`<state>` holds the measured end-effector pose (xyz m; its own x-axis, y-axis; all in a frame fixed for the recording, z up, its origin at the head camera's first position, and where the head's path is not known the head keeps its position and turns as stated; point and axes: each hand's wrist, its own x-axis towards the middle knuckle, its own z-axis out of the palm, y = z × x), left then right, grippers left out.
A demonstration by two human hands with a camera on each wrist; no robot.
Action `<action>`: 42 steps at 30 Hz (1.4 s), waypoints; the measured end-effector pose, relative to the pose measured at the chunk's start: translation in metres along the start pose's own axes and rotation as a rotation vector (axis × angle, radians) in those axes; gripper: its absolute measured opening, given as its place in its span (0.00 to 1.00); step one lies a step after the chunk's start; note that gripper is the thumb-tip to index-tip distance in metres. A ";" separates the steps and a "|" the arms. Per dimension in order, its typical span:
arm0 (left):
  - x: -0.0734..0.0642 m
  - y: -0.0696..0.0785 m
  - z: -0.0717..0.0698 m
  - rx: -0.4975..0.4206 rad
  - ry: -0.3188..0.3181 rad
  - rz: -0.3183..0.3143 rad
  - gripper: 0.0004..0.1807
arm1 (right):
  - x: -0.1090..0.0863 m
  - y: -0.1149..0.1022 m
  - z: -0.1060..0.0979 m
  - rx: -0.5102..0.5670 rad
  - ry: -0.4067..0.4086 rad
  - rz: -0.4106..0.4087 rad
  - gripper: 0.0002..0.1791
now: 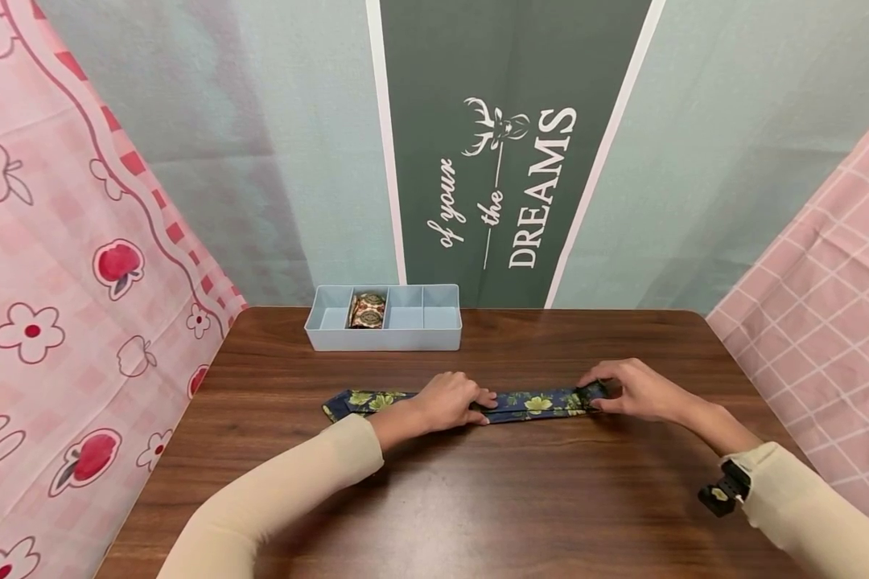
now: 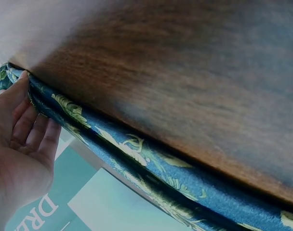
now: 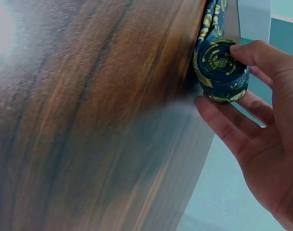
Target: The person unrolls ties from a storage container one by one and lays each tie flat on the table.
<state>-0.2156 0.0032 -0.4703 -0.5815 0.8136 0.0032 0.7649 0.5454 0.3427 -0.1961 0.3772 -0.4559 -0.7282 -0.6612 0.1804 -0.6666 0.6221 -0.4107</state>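
Observation:
A dark blue necktie with yellow-green flowers lies lengthwise across the table. Its right end is wound into a tight coil, whose spiral side faces the right wrist camera. Thumb and fingers of my right hand hold that coil from either side. My left hand grips the flat stretch near the middle, thumb along the near edge and fingers at the far edge, as the left wrist view shows. To the left of this hand, the pointed end of the tie stays unrolled on the wood.
Behind the tie, at the back left of the brown wooden table, stands a light blue divided box. A brown-and-gold patterned roll sits in its second compartment from the left. Curtains hang around the back and sides.

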 end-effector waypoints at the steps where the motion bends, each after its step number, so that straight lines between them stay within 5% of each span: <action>1: 0.000 0.000 0.000 0.002 0.000 0.001 0.16 | -0.001 0.000 0.000 0.006 0.008 -0.001 0.18; 13: 0.003 -0.001 0.001 0.035 -0.008 0.010 0.16 | -0.012 0.011 -0.002 0.026 0.064 0.017 0.20; 22: 0.012 0.007 -0.006 0.143 0.005 0.013 0.18 | -0.005 0.009 -0.001 0.032 0.047 0.042 0.12; 35: 0.039 0.028 -0.003 0.089 0.031 0.037 0.24 | 0.007 0.002 -0.002 -0.039 -0.022 0.058 0.09; 42: 0.047 0.033 0.002 0.104 -0.014 0.040 0.23 | 0.006 0.001 -0.004 -0.052 -0.037 0.052 0.12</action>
<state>-0.2170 0.0596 -0.4609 -0.5464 0.8376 0.0016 0.8127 0.5297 0.2428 -0.2023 0.3756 -0.4512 -0.7565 -0.6417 0.1263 -0.6358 0.6764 -0.3719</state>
